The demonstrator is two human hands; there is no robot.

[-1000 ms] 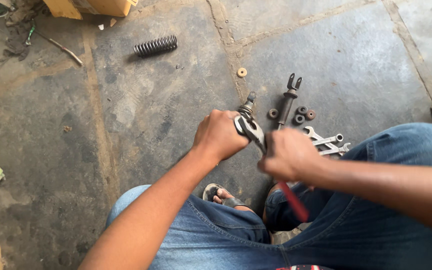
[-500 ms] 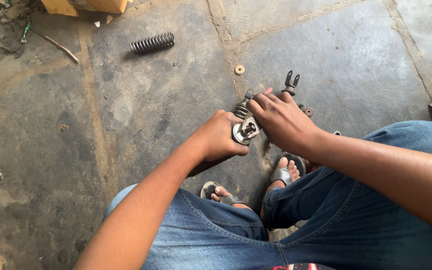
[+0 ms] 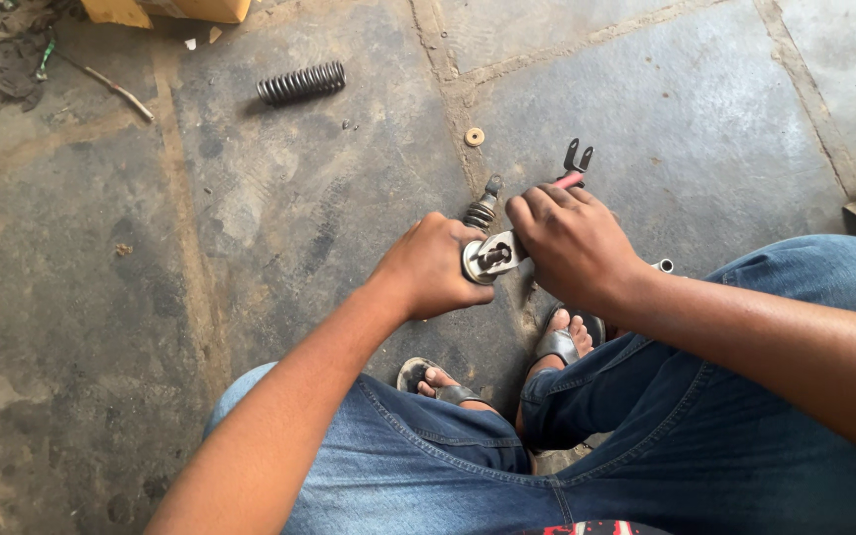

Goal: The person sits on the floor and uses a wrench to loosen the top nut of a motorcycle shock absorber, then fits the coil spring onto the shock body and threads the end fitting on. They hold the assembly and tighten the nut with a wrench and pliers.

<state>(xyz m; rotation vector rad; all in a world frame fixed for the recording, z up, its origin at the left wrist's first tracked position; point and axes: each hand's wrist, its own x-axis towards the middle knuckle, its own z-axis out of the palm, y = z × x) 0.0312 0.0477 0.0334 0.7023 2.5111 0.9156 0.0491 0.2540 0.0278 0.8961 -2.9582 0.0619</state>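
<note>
Head camera view, looking down at a seated person in blue jeans and sandals on a stained stone floor. Left hand point(image 3: 435, 266) is closed around a round metal part point(image 3: 487, 258), a shiny cylinder whose open end faces the camera, held above the feet. Right hand point(image 3: 572, 241) is closed over a tool with a red handle point(image 3: 569, 180) that sticks out past the fingers, its working end set at the mouth of the metal part. Just beyond the grip, a small shock absorber with a short coil point(image 3: 481, 208) lies on the floor, and a dark forked metal piece point(image 3: 578, 157) shows past the right hand. Farther off, up and left of the grip, lies a loose black coil spring point(image 3: 301, 82); a small tan washer point(image 3: 474, 137) sits between. Judging by the scattered pieces, work on the held part looks midway, neither apart nor assembled.
</note>
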